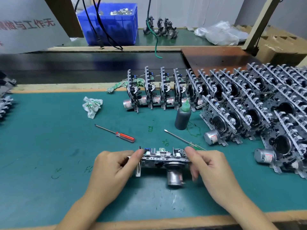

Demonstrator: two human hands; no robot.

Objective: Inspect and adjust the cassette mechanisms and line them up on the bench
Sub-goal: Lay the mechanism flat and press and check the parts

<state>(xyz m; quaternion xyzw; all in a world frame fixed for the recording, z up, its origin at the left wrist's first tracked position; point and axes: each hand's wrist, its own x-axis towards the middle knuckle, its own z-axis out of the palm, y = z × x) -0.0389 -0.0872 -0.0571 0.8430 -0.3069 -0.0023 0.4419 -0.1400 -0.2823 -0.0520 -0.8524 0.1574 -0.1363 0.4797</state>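
I hold one cassette mechanism (163,161) just above the green bench mat (49,146), near the front edge. Its metal motor can points toward me. My left hand (114,170) grips its left end with thumb on top. My right hand (207,168) grips its right end, thumb on top and fingers curled below. Behind, a row of upright mechanisms (157,92) stands across the middle of the mat. A dense stack of leaning mechanisms (259,105) fills the right side.
A red-handled screwdriver (119,134) and a green-handled screwdriver (182,140) lie ahead of my hands. A dark bottle (182,117) with a green nozzle stands nearby. Crumpled rags (92,106) lie left. A blue bin (111,24) and more mechanisms (161,27) sit beyond.
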